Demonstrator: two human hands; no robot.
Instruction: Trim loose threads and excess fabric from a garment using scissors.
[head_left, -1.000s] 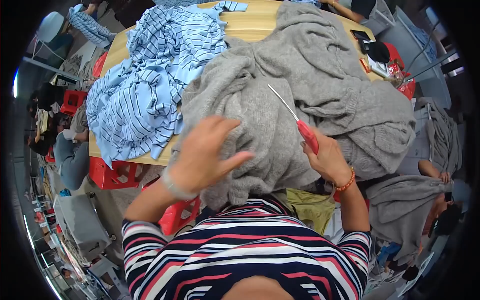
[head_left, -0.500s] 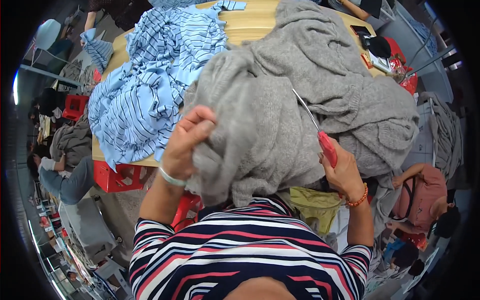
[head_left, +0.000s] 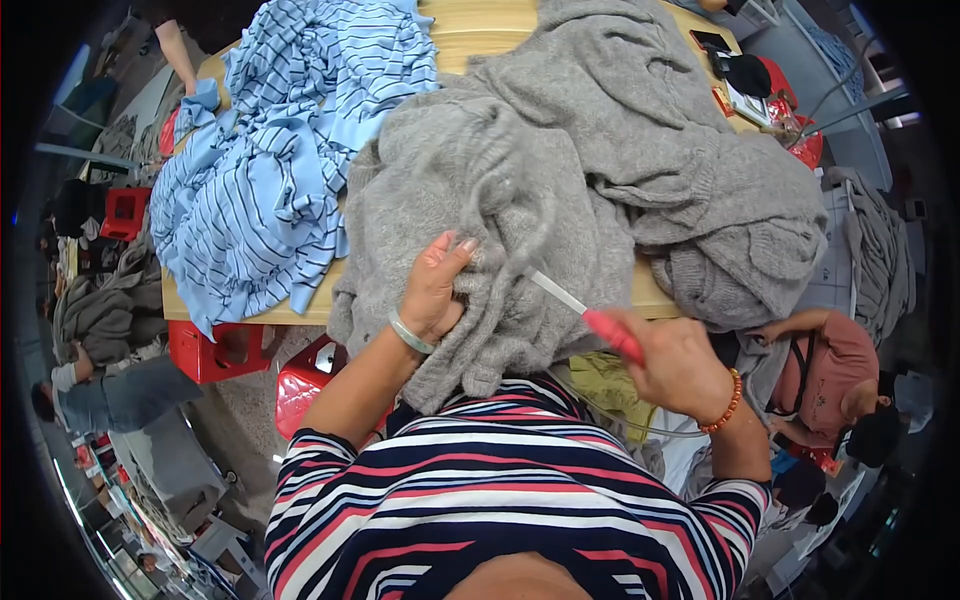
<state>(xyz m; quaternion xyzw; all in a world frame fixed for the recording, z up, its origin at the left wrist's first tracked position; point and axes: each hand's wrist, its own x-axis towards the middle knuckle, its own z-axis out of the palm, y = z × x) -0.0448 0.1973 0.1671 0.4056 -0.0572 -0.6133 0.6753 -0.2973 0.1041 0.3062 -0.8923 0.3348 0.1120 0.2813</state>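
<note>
A fuzzy grey knit garment (head_left: 400,190) lies bunched over the table's near edge in front of me. My left hand (head_left: 436,285) is closed on a fold of it, thumb uppermost, part of the hand hidden by the knit. Gripped in my right hand (head_left: 680,368) is a red-handled tool (head_left: 612,334) with a slim metal blade. The blade points left, its tip at the knit just right of my left hand; whether it is a pair of scissors I cannot make out.
Blue striped garments (head_left: 270,190) cover the table's left side. More grey knitwear (head_left: 720,190) is heaped to the right on the wooden table (head_left: 485,30). Red stools (head_left: 215,350) stand below the left edge. A person in pink (head_left: 840,375) sits at the right; another person's arm (head_left: 176,55) reaches in far left.
My left hand has come right and slightly down with the knit. My right hand has turned the tool, swinging its blade from pointing up and away to pointing left at the knit.
</note>
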